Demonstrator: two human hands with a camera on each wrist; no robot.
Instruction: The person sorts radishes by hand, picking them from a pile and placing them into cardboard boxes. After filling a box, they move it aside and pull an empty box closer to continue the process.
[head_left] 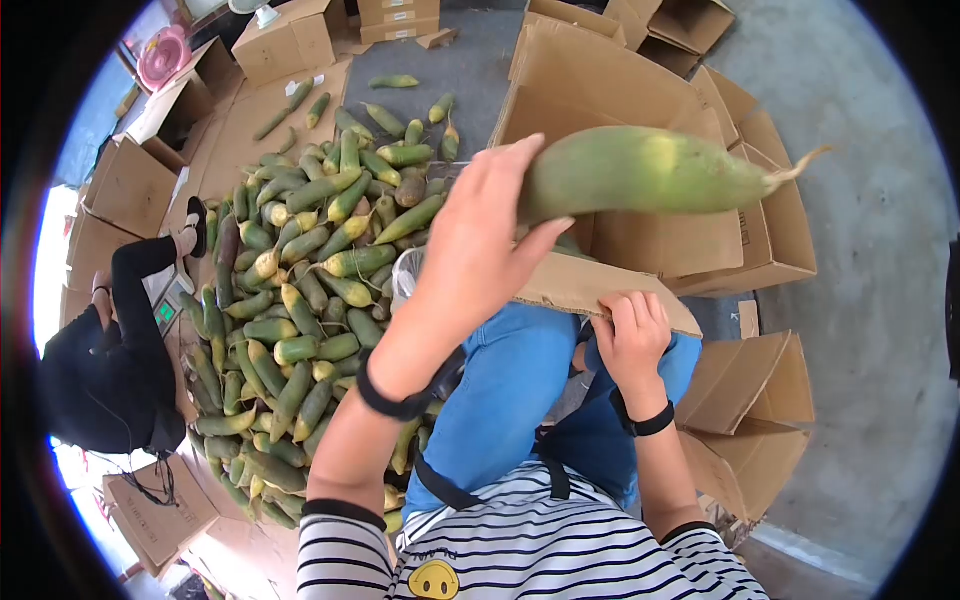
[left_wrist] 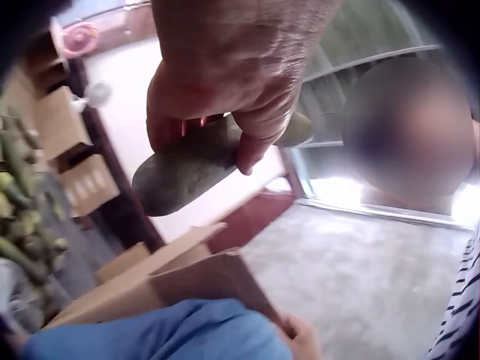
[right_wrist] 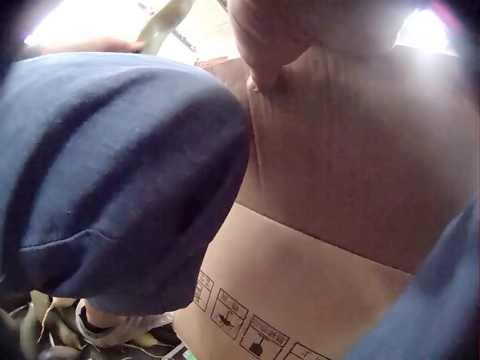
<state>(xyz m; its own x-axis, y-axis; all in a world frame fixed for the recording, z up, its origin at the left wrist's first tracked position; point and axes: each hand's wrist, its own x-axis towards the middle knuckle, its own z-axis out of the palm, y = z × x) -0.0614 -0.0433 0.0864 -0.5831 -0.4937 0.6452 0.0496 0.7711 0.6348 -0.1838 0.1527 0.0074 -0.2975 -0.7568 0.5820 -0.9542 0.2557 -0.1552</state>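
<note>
My left hand (head_left: 470, 240) grips a large green radish (head_left: 650, 170) by its thick end, and its thin root tail points right in the head view. The radish is held up over the open cardboard box (head_left: 610, 85) in front of my knees. In the left wrist view, thumb and fingers wrap round the radish (left_wrist: 180, 180). My right hand (head_left: 637, 335) pinches the near flap (head_left: 570, 285) of that box, fingers over its edge. In the right wrist view, the right hand (right_wrist: 285, 34) is at the top of the flap (right_wrist: 360, 135). The flap hides much of the box's inside.
A big heap of green radishes (head_left: 300, 330) covers the floor at my left. Beyond it a person in black (head_left: 115, 350) sits beside the heap. More open boxes (head_left: 750, 420) stand at the right, and others (head_left: 285, 45) at the back. Grey concrete floor (head_left: 860, 300) lies at far right.
</note>
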